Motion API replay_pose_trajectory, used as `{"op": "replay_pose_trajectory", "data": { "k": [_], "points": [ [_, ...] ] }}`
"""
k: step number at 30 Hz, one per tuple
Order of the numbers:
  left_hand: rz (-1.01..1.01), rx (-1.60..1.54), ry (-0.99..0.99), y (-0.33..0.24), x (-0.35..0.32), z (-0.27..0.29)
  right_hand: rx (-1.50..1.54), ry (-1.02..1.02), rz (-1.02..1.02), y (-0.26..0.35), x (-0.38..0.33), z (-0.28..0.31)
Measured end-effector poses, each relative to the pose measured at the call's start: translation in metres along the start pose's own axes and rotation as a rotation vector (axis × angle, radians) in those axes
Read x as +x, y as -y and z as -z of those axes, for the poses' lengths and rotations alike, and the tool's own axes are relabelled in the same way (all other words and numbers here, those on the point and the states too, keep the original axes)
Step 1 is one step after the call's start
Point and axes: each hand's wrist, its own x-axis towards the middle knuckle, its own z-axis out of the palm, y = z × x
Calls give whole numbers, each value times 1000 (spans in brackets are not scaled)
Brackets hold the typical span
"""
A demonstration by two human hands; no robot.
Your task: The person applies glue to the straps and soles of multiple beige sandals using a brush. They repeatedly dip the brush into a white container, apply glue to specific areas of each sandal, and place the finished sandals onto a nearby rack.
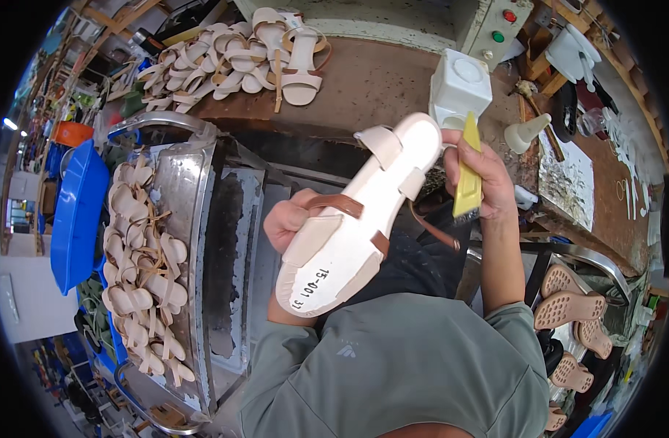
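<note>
A sandal [382, 191] with its pale underside toward me hangs in front of my torso. It has beige side pieces, a brown strap wrapped across and a loose brown buckle strap [433, 230]; dark handwriting marks its toe end. My left hand [285, 220] is closed on the sandal's left side by the brown strap. In my right hand [489, 179] is a flat yellow brush [469, 168], its dark bristle end pointing down. The fingers of that hand are close beside the sandal's heel; I cannot tell whether they touch it.
Pale sandals lie heaped on the brown bench [378, 69], one sandal [303, 67] apart. A white container [462, 84] and cream nozzle-like piece [528, 133] stand at right. Leftward are a metal rack [181, 197], more sandals [141, 277] and a blue tub [79, 219]. Tan soles [568, 306] sit right.
</note>
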Motion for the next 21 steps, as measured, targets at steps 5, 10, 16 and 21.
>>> {"op": "replay_pose_trajectory", "data": {
  "k": [5,10,16,21],
  "points": [
    [-49,507,-133,-3,-1,-6,-97,-5,-92,-11,8,-17],
    [-823,1941,-441,-2,-15,-10,70,-197,-90,-15,4,-11],
    [-667,2197,47,15,-24,-11,-54,-247,-125,-36,0,-13],
    [-673,2187,-15,14,-16,-24,-406,-462,-6,-6,-27,19]
  ]
}}
